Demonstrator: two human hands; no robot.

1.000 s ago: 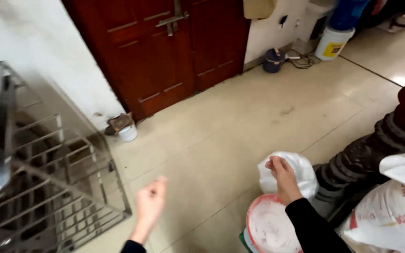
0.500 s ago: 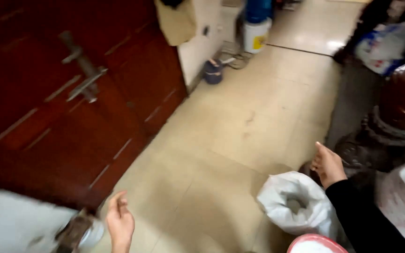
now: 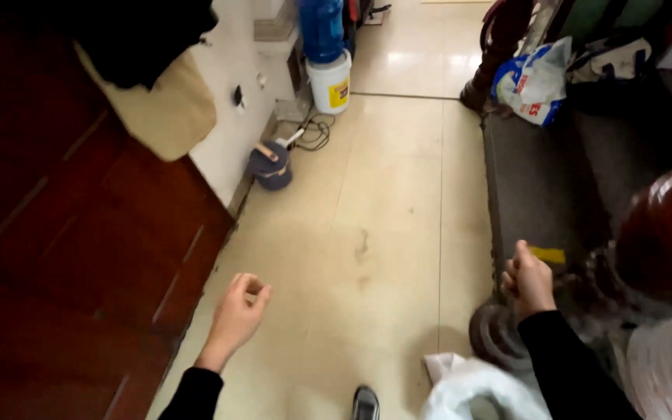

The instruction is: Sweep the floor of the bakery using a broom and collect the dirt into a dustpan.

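Nearest: white plastic bag [image 3: 476,393] on floor, just below and left of right hand [image 3: 529,281], curled into empty loose fist; left hand [image 3: 239,311] well apart, fingers loosely curled, empty, beside red wooden door [image 3: 79,257]; farther off, white bucket [image 3: 330,81].

The left hand [image 3: 239,315] is empty, with its fingers curled loosely, out over the tan floor [image 3: 383,233]. The right hand [image 3: 530,281] is curled into a loose fist with nothing in it. Just below it sits a crumpled white bag [image 3: 476,393], open at the top.
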